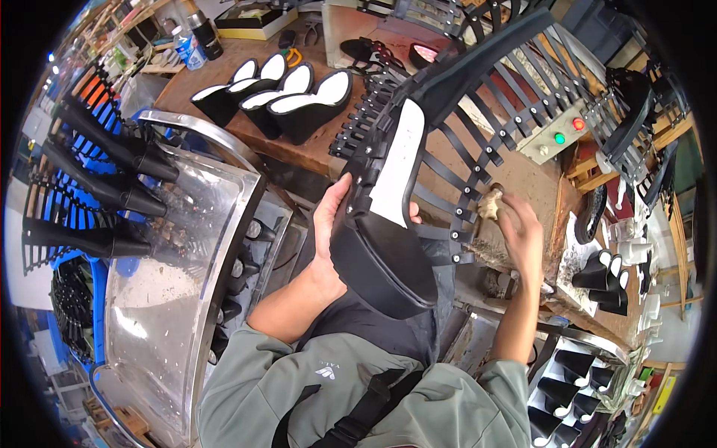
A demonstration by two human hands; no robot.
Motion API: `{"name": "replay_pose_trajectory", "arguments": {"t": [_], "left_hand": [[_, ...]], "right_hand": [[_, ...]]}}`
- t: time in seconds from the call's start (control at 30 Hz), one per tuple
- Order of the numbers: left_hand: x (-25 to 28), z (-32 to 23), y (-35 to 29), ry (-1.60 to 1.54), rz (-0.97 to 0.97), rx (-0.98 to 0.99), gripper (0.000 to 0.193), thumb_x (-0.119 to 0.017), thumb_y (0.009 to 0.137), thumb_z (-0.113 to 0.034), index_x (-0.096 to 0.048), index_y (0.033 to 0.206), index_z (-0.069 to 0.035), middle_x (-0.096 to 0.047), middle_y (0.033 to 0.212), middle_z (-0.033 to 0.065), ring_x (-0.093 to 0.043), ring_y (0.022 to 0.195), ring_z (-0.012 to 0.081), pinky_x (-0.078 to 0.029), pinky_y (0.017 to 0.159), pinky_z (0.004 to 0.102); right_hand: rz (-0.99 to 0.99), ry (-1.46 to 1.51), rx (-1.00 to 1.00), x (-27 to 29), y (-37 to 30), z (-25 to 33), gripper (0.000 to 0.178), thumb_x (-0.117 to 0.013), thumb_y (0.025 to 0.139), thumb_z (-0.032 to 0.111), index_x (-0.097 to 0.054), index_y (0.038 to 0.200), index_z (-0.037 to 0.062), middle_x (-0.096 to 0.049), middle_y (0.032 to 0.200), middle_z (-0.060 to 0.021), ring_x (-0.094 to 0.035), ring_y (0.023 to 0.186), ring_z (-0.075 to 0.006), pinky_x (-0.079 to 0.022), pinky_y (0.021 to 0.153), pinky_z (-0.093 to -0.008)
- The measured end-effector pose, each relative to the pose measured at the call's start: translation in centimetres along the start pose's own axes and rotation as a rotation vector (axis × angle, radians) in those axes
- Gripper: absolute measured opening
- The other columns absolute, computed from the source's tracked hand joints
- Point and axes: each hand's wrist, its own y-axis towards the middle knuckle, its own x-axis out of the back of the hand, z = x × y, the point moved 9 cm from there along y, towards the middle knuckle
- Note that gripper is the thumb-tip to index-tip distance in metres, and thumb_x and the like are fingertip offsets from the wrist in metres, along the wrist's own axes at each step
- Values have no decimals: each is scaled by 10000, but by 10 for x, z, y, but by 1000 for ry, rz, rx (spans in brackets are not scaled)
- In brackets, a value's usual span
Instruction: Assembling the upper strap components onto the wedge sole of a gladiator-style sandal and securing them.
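My left hand (328, 231) is wrapped round a large black strapped boot (385, 257), held tilted in front of my chest. A long white sole-shaped face (398, 160) shows on it, above a thick, rounded black end. Studded straps fan out from the boot to the upper right. On its right side, my right hand (520, 228) has its fingers closed on a small crumpled beige lump (490, 203), near the strap ends. What the lump is made of, I cannot tell. Part of my left hand is hidden behind the boot.
Several black wedge soles (310, 104) with white tops stand on the brown bench (179, 78). A metal-rimmed clear tray (179, 246) at left carries black strapped boots (112, 190). A control box (556, 133) with red and green buttons sits at right, above more wedges (601, 280).
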Motion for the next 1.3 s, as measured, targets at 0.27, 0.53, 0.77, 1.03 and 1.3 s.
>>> {"name": "replay_pose_trajectory", "arguments": {"t": [0.27, 0.53, 0.77, 1.03, 1.3], "left_hand": [[23, 58, 54, -36, 225, 0, 682, -315, 924, -557, -458, 1309, -12, -580, 1168, 207, -585, 1044, 313, -464, 941, 408], [45, 29, 56, 22, 244, -68, 765, -382, 903, -647, -349, 1430, -94, -477, 1380, 114, -502, 1211, 301, -366, 1055, 479], [6, -41, 16, 795, 121, -122, 579, -719, 753, -188, -496, 1244, 23, -625, 1122, 117, -631, 992, 227, -516, 871, 348], [-90, -10, -36, 2076, 143, -550, 693, -791, 673, -202, -442, 1232, 11, -612, 1028, 222, -622, 948, 394, -517, 785, 423], [-92, 21, -70, 2330, 578, -752, 857, -808, 478, -97, -452, 1234, 89, -573, 1162, 235, -604, 1027, 386, -514, 870, 405]], "right_hand": [[-164, 186, 389, 13, -29, 175, 675, -868, 602, 369, -575, 1079, -9, -638, 1043, -151, -615, 944, -306, -480, 817, -398], [-279, 749, 532, 72, -42, 141, 652, -905, 558, 231, -596, 1060, -48, -665, 979, -186, -659, 900, -336, -526, 795, -419], [30, 937, -18, 18, -57, 54, 774, -868, 573, 301, -545, 1197, -24, -574, 1218, -170, -491, 1216, -335, -362, 1031, -448], [-428, -275, 543, 107, -81, 206, 350, -731, 787, 374, -660, 998, 103, -669, 1015, -52, -608, 1037, -269, -436, 944, -471], [252, -454, 563, 77, -22, 230, 673, -666, 639, 446, -577, 1182, 58, -594, 1063, -112, -596, 819, -253, -476, 705, -366]]}}
